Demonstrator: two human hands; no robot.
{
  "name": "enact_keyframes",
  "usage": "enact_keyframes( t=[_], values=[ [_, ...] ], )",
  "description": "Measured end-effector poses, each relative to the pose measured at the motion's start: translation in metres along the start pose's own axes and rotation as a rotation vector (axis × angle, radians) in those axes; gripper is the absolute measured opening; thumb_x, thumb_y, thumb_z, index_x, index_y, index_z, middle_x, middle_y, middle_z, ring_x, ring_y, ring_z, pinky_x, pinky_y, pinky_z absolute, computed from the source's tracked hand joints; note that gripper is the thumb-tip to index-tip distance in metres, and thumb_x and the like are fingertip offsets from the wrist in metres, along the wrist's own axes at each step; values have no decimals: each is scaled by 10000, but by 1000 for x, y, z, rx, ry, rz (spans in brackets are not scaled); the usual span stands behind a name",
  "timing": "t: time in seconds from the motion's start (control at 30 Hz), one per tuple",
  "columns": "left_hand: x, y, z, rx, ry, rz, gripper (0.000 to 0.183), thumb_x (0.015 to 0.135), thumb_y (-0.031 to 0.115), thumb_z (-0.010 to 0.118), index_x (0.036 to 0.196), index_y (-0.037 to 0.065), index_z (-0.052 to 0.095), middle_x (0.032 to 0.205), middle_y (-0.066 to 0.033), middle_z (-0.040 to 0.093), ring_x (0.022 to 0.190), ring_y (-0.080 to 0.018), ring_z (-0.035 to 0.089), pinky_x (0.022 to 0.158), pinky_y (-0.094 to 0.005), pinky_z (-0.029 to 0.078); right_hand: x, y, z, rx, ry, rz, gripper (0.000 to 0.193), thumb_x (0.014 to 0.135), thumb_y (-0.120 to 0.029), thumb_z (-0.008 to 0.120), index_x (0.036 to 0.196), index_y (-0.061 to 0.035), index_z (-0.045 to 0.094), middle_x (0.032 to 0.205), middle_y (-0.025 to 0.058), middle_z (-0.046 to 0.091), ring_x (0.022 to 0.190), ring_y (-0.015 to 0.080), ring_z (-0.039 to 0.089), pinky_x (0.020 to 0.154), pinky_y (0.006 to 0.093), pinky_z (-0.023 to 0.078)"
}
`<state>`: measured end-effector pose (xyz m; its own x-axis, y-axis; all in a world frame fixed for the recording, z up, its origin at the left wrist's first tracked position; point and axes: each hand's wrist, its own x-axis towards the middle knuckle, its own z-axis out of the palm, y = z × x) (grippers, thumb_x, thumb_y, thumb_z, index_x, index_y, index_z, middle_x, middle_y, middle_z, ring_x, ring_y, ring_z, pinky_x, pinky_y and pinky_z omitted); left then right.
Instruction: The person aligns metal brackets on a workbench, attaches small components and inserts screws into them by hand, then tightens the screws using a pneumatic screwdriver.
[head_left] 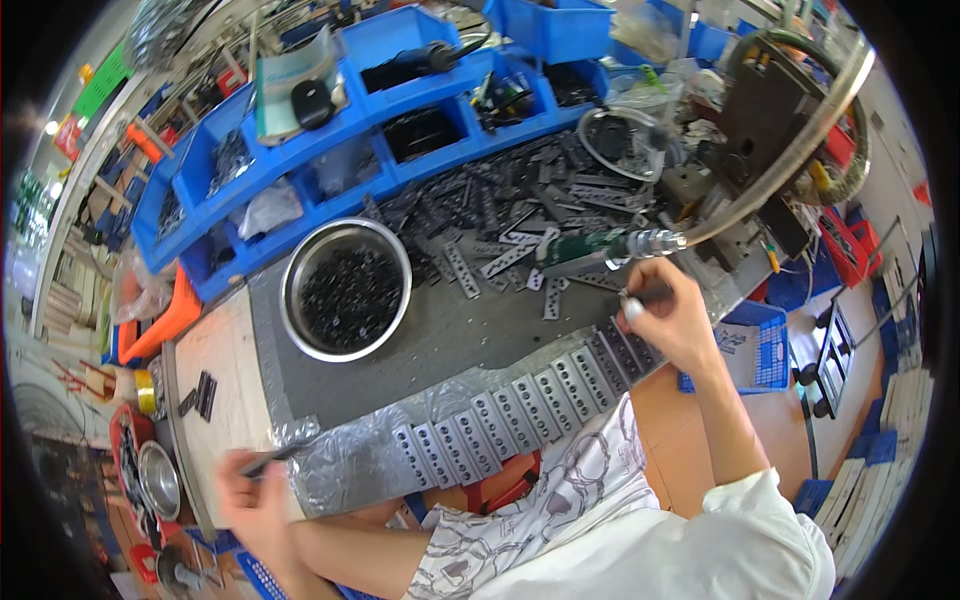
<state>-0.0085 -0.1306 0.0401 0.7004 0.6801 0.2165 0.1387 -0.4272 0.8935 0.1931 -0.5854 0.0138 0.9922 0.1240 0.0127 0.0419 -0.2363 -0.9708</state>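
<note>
My left hand (255, 500), smeared by motion, is at the left end of the bench. It is closed round a thin dark bar (270, 460) whose tip points right. At the right, my right hand (670, 312) is pinched above the end of a row of drilled metal strips (505, 422), with white on the thumb tip. Something short and dark (655, 293) shows in its fingers; its kind is unclear. Several strips lie side by side along the near edge, the rightmost ones darker. Just beyond my right hand lies a green air tool (590, 250) with a hose.
A steel bowl (345, 290) of small black parts stands left of centre. Loose black strips (500, 205) are heaped behind it, below blue bins (425, 130). A dark machine (765, 110) stands back right; a blue basket (765, 350) sits lower right. An orange bin (160, 325) is left.
</note>
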Motion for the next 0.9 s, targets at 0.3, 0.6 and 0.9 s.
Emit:
enact_keyframes(
  t=[0.3, 0.6, 0.9],
  values=[
    [-119, 54, 126, -541, -471, -268, 283, 862, -107, 823, 1125, -119, 722, 1017, -158, 780, 869, -179, 760, 789, -294, 642, -88, -15, 109, 272, -378, -323, 223, 848, -10, 843, 1051, -19, 752, 1122, 129, 762, 1141, 258, 722, 935, 390, 593],
    [-146, 43, 116, -718, -467, -300, 302, 922, -63, 786, 1202, -139, 702, 1055, -179, 772, 941, -204, 759, 851, -316, 639, -107, -28, 96, 252, -516, -82, 150, 920, -97, 804, 1059, -59, 759, 1237, 89, 721, 1061, 156, 682, 776, 288, 538],
    [-137, 57, 91, -671, -571, -339, 262, 1032, 57, 701, 1224, -120, 703, 1048, -136, 768, 906, -166, 737, 846, -307, 618, -114, -61, 100, -12, -594, -19, 280, 940, -131, 808, 1137, -3, 655, 1074, 86, 702, 982, 212, 706, 872, 355, 567]
  ],
)
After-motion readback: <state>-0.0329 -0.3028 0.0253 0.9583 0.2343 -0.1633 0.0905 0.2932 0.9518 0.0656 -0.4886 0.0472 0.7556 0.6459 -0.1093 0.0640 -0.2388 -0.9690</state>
